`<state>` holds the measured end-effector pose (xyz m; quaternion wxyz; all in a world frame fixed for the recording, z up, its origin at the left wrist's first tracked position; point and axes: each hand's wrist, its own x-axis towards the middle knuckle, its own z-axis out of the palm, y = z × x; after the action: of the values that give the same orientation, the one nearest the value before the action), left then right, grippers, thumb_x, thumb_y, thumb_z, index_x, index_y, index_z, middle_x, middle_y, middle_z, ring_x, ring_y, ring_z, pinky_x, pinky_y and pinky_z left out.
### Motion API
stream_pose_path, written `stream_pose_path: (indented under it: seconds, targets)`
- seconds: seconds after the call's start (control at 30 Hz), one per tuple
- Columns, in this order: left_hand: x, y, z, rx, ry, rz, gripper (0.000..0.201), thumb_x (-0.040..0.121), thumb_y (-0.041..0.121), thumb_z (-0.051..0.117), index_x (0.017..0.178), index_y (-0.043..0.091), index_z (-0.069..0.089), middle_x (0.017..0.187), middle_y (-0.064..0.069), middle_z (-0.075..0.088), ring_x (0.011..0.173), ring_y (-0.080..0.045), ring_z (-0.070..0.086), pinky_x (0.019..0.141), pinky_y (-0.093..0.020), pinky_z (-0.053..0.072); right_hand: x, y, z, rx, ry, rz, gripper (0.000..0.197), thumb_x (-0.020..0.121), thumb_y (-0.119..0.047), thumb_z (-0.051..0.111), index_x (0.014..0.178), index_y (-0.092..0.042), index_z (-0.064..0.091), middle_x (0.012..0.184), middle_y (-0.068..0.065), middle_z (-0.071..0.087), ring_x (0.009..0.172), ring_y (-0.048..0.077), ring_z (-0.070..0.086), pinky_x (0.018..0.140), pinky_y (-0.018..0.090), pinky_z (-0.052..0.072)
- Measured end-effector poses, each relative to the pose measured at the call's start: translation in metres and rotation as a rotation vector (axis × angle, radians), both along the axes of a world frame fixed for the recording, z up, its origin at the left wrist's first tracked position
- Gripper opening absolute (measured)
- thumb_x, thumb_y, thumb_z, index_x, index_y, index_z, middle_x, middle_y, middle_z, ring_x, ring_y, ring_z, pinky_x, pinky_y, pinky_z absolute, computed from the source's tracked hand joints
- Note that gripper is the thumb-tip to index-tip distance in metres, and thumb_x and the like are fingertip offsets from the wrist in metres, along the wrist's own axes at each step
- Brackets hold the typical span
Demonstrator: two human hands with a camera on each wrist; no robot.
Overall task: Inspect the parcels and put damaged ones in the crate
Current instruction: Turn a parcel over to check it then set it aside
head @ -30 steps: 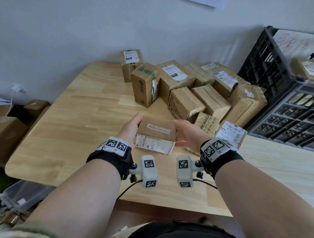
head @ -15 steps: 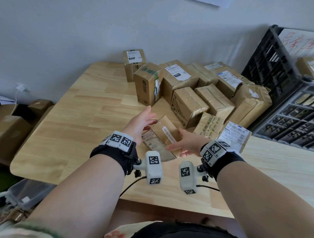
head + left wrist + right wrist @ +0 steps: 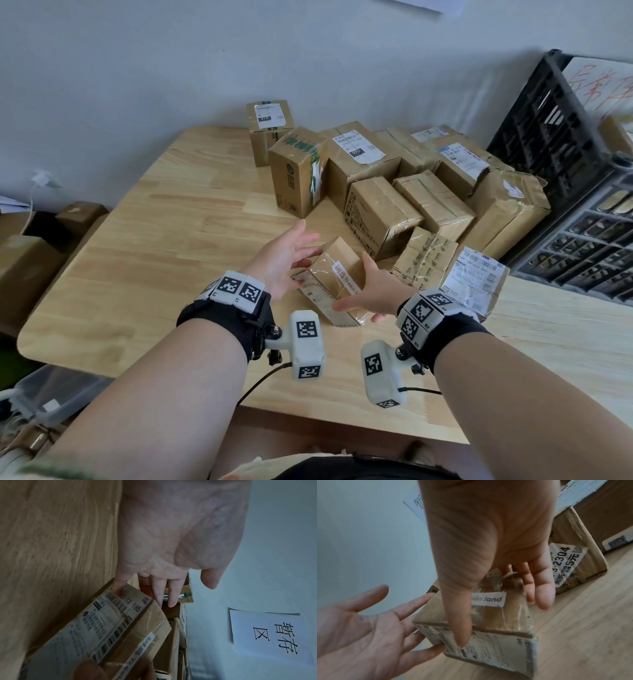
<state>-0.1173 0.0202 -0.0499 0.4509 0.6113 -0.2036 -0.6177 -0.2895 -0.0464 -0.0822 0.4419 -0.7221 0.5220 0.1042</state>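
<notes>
Gripping a small taped parcel [image 3: 334, 279] thumb over top, the right hand [image 3: 375, 294] holds it above the wooden table [image 3: 154, 240]; the left hand [image 3: 279, 255], fingers spread, touches its labelled side. More parcels [image 3: 394, 192] sit behind, beside the black crate [image 3: 561, 144].

Both forearms stretched forward, bare, each wrist strapped with a black band. Left hand [image 3: 281, 257] spread wide, palm turned inward, straight fingers [image 3: 426, 654] touching the near end of the small box [image 3: 337, 279]. Right hand [image 3: 373, 295] laid over the box from the other side, thumb [image 3: 458, 622] down across its top edge, fingers extended along the far face.
</notes>
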Motion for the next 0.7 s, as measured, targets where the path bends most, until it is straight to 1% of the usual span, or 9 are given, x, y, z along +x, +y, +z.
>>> stream_pose_path:
  seconds: [0.1, 0.2, 0.3, 0.33, 0.37, 0.43, 0.53, 0.6, 0.7]
  targets:
    - [0.001, 0.001, -0.001, -0.013, 0.019, 0.014, 0.056, 0.098, 0.059, 0.031, 0.132, 0.022, 0.054, 0.121, 0.0, 0.06, 0.11, -0.016, 0.052, 0.08, -0.039, 0.045, 0.0, -0.002, -0.002, -0.04, 0.014, 0.015, 0.125, 0.069, -0.042, 0.083, 0.156, -0.029, -0.005, 0.136, 0.007, 0.046, 0.103, 0.022, 0.059, 0.079, 0.039, 0.061]
    - [0.004, 0.002, -0.003, -0.016, 0.037, 0.089, 0.053, 0.097, 0.055, 0.036, 0.128, 0.018, 0.058, 0.122, -0.004, 0.061, 0.114, -0.02, 0.052, 0.079, -0.041, 0.045, 0.0, -0.006, -0.002, 0.014, -0.044, -0.048, 0.106, 0.076, -0.038, 0.076, 0.155, -0.027, 0.007, 0.12, 0.001, 0.048, 0.101, 0.02, 0.059, 0.078, 0.039, 0.061]
    - [0.007, 0.002, -0.008, 0.022, -0.065, 0.201, 0.044, 0.097, 0.047, 0.046, 0.124, 0.016, 0.059, 0.123, -0.006, 0.057, 0.112, -0.02, 0.051, 0.094, -0.044, 0.047, 0.0, -0.008, -0.002, 0.135, -0.111, -0.139, 0.091, 0.08, -0.042, 0.071, 0.152, -0.025, 0.019, 0.125, 0.005, 0.053, 0.104, 0.024, 0.061, 0.074, 0.037, 0.062]
    - [0.008, 0.003, -0.01, 0.045, -0.107, 0.23, 0.039, 0.097, 0.043, 0.05, 0.123, 0.016, 0.058, 0.121, -0.006, 0.055, 0.109, -0.02, 0.051, 0.094, -0.044, 0.049, -0.001, -0.007, -0.002, 0.176, -0.12, -0.161, 0.088, 0.08, -0.046, 0.069, 0.151, -0.023, 0.023, 0.128, 0.008, 0.054, 0.104, 0.026, 0.062, 0.071, 0.037, 0.062]
    - [0.009, 0.003, -0.012, 0.071, -0.134, 0.242, 0.035, 0.096, 0.039, 0.053, 0.122, 0.016, 0.057, 0.119, -0.006, 0.055, 0.105, -0.02, 0.051, 0.093, -0.044, 0.051, -0.001, -0.007, -0.002, 0.214, -0.124, -0.179, 0.084, 0.081, -0.049, 0.067, 0.149, -0.021, 0.027, 0.13, 0.012, 0.055, 0.101, 0.027, 0.063, 0.07, 0.037, 0.062]
    - [0.009, 0.005, -0.016, 0.135, -0.14, 0.209, 0.029, 0.096, 0.034, 0.056, 0.116, 0.014, 0.058, 0.111, -0.008, 0.059, 0.104, -0.023, 0.054, 0.087, -0.042, 0.055, -0.001, -0.005, -0.002, 0.284, -0.136, -0.21, 0.073, 0.084, -0.053, 0.062, 0.142, -0.016, 0.038, 0.125, 0.015, 0.059, 0.091, 0.026, 0.065, 0.074, 0.039, 0.062]
    - [0.006, 0.009, -0.019, 0.21, -0.128, 0.107, 0.021, 0.096, 0.028, 0.057, 0.106, 0.01, 0.061, 0.103, -0.011, 0.065, 0.097, -0.026, 0.06, 0.071, -0.033, 0.055, -0.001, -0.005, -0.003, 0.345, -0.143, -0.24, 0.061, 0.09, -0.056, 0.052, 0.132, -0.012, 0.051, 0.117, 0.015, 0.065, 0.087, 0.029, 0.067, 0.08, 0.041, 0.061]
    - [0.004, 0.01, -0.02, 0.216, -0.144, 0.065, 0.018, 0.097, 0.022, 0.056, 0.109, 0.009, 0.06, 0.103, -0.012, 0.068, 0.091, -0.024, 0.063, 0.063, -0.03, 0.053, 0.0, -0.003, -0.003, 0.382, -0.136, -0.253, 0.06, 0.092, -0.058, 0.047, 0.133, -0.013, 0.052, 0.12, 0.016, 0.063, 0.094, 0.034, 0.067, 0.082, 0.043, 0.06]
    - [0.002, 0.009, -0.023, 0.224, -0.186, 0.037, 0.015, 0.096, 0.014, 0.056, 0.11, 0.012, 0.061, 0.107, -0.01, 0.07, 0.092, -0.022, 0.065, 0.06, -0.03, 0.051, -0.001, -0.002, -0.001, 0.431, -0.124, -0.28, 0.059, 0.096, -0.057, 0.041, 0.139, -0.016, 0.046, 0.134, 0.017, 0.055, 0.096, 0.041, 0.068, 0.081, 0.044, 0.059]
